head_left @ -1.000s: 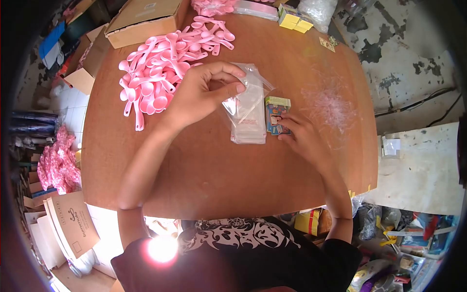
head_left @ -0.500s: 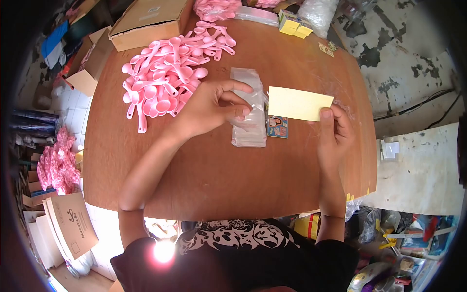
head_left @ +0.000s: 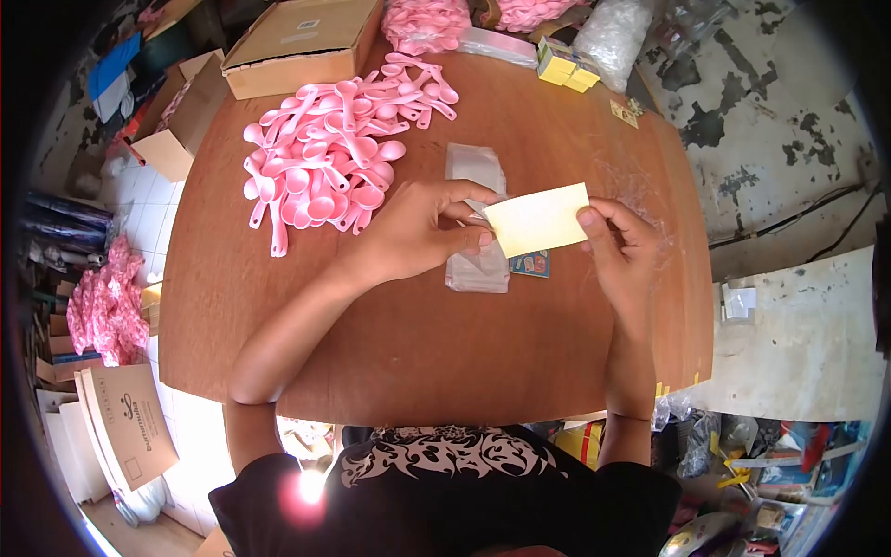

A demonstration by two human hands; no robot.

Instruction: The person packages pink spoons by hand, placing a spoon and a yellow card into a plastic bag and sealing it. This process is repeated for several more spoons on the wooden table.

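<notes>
My right hand (head_left: 620,246) pinches a pale yellow card (head_left: 538,221) at its right end, between thumb and fingers. The card is held tilted above the table, its left edge close to the fingertips of my left hand (head_left: 422,232). Those fingers are curled, with what looks like a thin clear plastic bag (head_left: 478,221) between them; its outline is hard to make out. Below lies a stack of clear plastic bags (head_left: 476,276), partly covered by my left hand. Beside the stack is a blue printed card (head_left: 531,264), mostly hidden behind the yellow card.
A heap of pink spoons (head_left: 320,153) lies left on the brown table (head_left: 445,357). Behind it stand a cardboard box (head_left: 302,46) and pink bundles (head_left: 427,23). Small yellow boxes (head_left: 566,70) and a clear plastic bundle (head_left: 613,42) sit at the far right.
My right hand has brought the yellow card left and slightly down, tilting its right end up. The card's left edge now meets my left fingertips. The view has shifted slightly.
</notes>
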